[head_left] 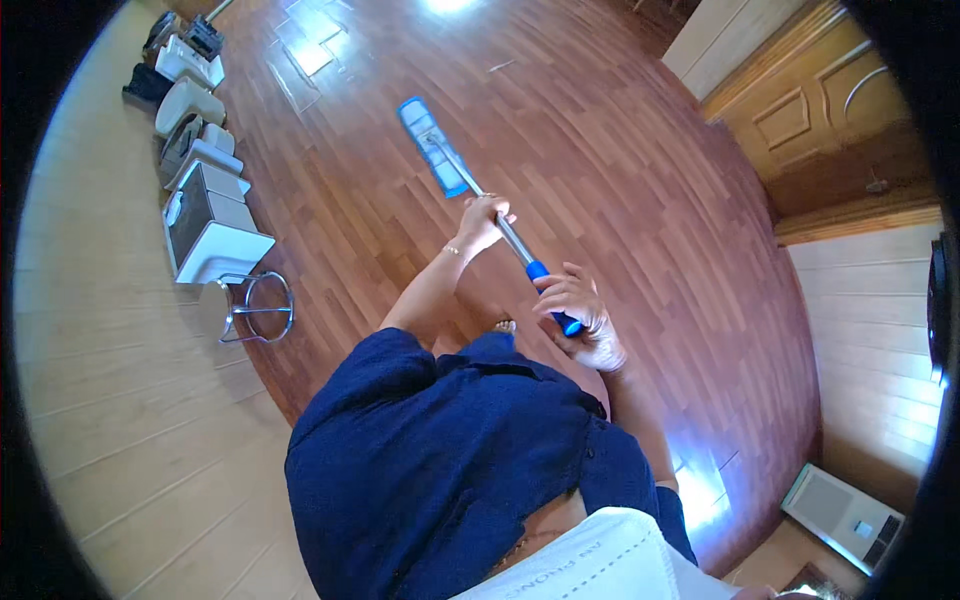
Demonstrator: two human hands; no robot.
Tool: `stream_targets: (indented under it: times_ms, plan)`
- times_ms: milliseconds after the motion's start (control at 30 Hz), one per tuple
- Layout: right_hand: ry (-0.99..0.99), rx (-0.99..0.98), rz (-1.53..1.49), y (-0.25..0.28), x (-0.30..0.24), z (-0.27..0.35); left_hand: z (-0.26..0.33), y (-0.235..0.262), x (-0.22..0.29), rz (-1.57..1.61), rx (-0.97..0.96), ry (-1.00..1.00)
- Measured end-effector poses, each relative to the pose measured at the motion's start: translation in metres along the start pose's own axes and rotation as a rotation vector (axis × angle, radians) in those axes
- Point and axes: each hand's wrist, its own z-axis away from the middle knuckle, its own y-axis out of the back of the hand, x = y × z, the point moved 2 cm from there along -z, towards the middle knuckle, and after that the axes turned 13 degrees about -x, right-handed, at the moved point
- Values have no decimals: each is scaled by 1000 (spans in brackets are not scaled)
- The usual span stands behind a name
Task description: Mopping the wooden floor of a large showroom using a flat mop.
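Note:
A flat mop (430,147) with a blue-edged pad lies out in front of me on the wooden floor. Its silver pole slants back towards me and ends in a blue grip (539,273). Bracelet on the wrist, my left hand (482,222) is closed around the pole, partway between the pad and the grip. My right hand (582,318) holds the blue grip near its end; the fingers lie over it, some of them stretched out, with the thumb below.
Along the left wall stand a metal-framed round stool (255,308), a white and grey cabinet (208,220) and several more household items. On the right are a wooden door (805,120) and, lower down, a white box-shaped appliance (842,515). Light glares off the brown plank floor (690,270).

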Motion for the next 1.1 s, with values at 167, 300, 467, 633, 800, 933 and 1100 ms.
stream_targets:
  times_ms: [167,300,467,633,800,933,1100]
  plan:
    - [31,-2,-182,7,-20,9,48,13,7,13,150,-59]
    - [44,44,-329,24,-43,35,87,11,-6,14,2,102]
    - [-63,209,-442,39,-72,84,96,-27,19,34,-36,23]
    - [-68,216,-264,43,-122,137,100,-53,74,92,-84,-158]
    - [-89,307,-62,41,-184,191,99,-89,156,154,-287,-260]
    - [-142,495,155,20,-238,238,106,-133,212,203,-490,-547]
    - [-303,662,414,-14,-304,291,135,-186,298,242,-719,-749]
